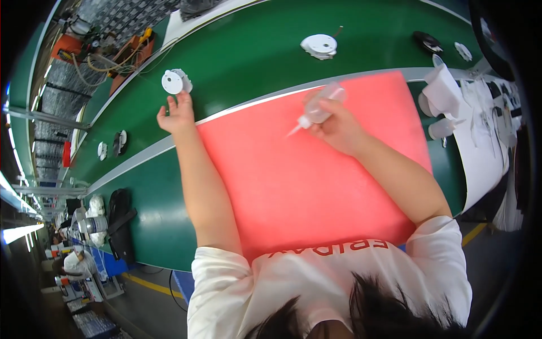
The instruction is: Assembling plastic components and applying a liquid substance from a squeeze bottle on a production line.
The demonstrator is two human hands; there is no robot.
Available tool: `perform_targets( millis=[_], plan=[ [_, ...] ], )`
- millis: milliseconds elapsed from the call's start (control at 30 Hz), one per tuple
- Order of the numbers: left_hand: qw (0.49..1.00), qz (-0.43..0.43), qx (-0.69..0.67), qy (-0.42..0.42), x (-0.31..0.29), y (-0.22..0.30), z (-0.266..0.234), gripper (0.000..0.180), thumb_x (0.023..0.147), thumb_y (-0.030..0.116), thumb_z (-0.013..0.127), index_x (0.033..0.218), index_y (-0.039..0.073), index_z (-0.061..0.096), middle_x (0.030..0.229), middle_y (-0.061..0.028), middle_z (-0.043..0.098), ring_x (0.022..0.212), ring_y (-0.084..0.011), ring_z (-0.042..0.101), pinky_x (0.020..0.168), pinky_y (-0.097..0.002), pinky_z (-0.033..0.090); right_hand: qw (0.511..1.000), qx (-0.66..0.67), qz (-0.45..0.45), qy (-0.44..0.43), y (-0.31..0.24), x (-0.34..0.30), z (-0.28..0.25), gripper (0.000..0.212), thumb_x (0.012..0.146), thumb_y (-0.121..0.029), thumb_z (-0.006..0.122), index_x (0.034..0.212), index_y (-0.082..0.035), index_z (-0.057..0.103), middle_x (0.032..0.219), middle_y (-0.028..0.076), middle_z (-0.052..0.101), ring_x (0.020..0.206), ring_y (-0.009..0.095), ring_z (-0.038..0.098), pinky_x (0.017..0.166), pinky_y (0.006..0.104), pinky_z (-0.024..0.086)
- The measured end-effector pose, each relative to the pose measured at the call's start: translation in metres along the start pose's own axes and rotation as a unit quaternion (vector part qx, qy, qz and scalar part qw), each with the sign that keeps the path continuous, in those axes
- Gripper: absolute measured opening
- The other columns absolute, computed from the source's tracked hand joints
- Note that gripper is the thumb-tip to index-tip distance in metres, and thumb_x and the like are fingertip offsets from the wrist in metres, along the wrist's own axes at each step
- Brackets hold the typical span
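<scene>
My left hand (178, 114) reaches over the green conveyor surface (243, 62), its fingers apart. Its fingertips are at the near edge of a round white plastic part (174, 82), which lies on that surface; whether they press on it I cannot tell. In my right hand (340, 129), above the pink mat (299, 186), is a translucent squeeze bottle (327, 101). The bottle is tilted, and its thin nozzle points down and left, apart from the mat. My fingers wrap around its body.
Another white round part (320, 46) lies farther along the green surface. Black parts (427, 42) (119, 142) and small white pieces (463, 51) (102, 151) lie toward both ends. White plastic containers (442, 90) stand right of the mat. A black bag (119, 223) sits at the left.
</scene>
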State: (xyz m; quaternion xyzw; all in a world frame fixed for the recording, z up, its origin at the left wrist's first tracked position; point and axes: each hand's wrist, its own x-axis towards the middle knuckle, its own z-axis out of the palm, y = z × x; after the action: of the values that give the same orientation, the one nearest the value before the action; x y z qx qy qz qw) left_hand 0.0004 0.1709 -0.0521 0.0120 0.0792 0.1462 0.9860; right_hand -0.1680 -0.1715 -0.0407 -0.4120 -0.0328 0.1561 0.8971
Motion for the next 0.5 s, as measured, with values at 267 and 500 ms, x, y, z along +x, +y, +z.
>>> perform_targets(
  millis=[267, 500],
  plan=[
    [1.000, 0.023, 0.019, -0.008, -0.017, -0.009, 0.017, 0.034, 0.074, 0.018, 0.045, 0.100, -0.002, 0.036, 0.116, -0.0229, 0.039, 0.113, -0.0362, 0.040, 0.096, -0.0541, 0.031, 0.995, 0.090, 0.014, -0.034, -0.013, 0.000, -0.016, 0.025, 0.085, -0.032, 0.049, 0.100, -0.011, 0.050, 0.086, 0.004, 0.055, 0.073, 0.010, 0.051, 0.054, 0.0200, 0.037],
    [0.999, 0.008, 0.046, 0.006, -0.045, -0.034, 0.055, 0.052, 0.076, 0.018, 0.044, 0.119, -0.007, 0.030, 0.125, -0.0215, 0.034, 0.118, -0.0347, 0.036, 0.100, -0.0492, 0.031, 0.993, 0.037, 0.095, -0.064, -0.021, 0.007, -0.006, 0.028, 0.085, -0.034, 0.049, 0.098, -0.010, 0.050, 0.081, 0.003, 0.055, 0.063, 0.009, 0.050, 0.053, 0.0208, 0.037]
  ],
)
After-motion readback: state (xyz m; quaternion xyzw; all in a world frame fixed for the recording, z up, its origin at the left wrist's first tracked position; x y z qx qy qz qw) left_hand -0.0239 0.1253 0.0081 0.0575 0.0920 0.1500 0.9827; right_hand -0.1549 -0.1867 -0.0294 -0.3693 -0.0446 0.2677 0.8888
